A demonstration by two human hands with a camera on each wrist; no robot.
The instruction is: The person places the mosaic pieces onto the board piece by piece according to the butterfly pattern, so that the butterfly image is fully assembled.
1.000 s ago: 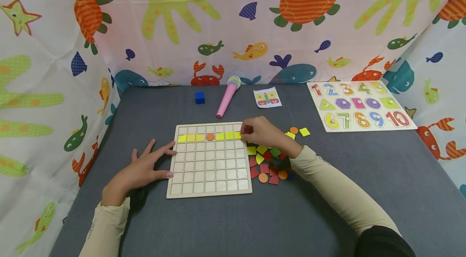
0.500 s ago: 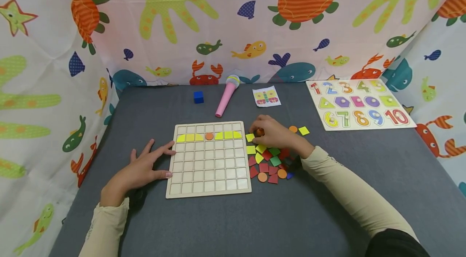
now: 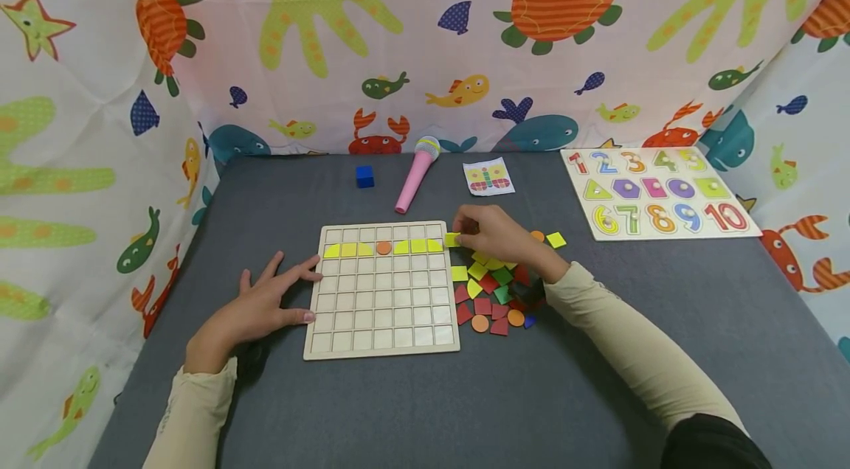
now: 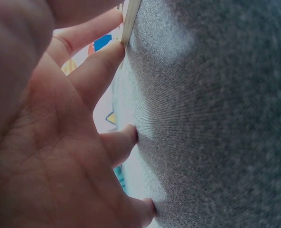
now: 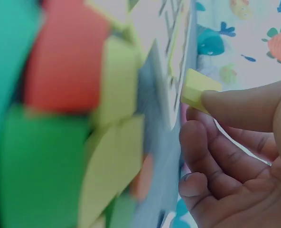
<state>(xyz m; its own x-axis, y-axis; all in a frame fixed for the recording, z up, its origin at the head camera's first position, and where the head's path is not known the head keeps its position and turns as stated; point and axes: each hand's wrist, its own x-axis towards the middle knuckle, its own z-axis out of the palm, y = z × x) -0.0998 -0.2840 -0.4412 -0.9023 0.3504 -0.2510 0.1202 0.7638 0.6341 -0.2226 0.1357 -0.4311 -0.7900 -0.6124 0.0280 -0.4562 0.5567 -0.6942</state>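
A wooden grid board (image 3: 381, 303) lies on the grey table, its second row holding several yellow pieces and an orange disc (image 3: 384, 248). My right hand (image 3: 496, 234) pinches a yellow square tile (image 5: 197, 89) between thumb and fingers, just off the board's upper right edge. My left hand (image 3: 255, 313) is spread at the board's left side, with thumb and index finger touching its edge. In the left wrist view, other fingertips (image 4: 131, 134) rest on the table cloth. Below the right hand lies a pile of loose coloured tiles (image 3: 482, 306), partly hidden by the hand and wrist.
Behind the board are a blue cube (image 3: 364, 176), a pink toy microphone (image 3: 417, 175) and a small card with a butterfly pattern (image 3: 488, 177). A number and shape puzzle board (image 3: 654, 195) lies at the back right. Printed cloth hangs behind and along both sides.
My right hand moved from the right end of the board's second row to the loose tiles, and now holds a yellow square tile back near the board's edge. The left hand stays put.
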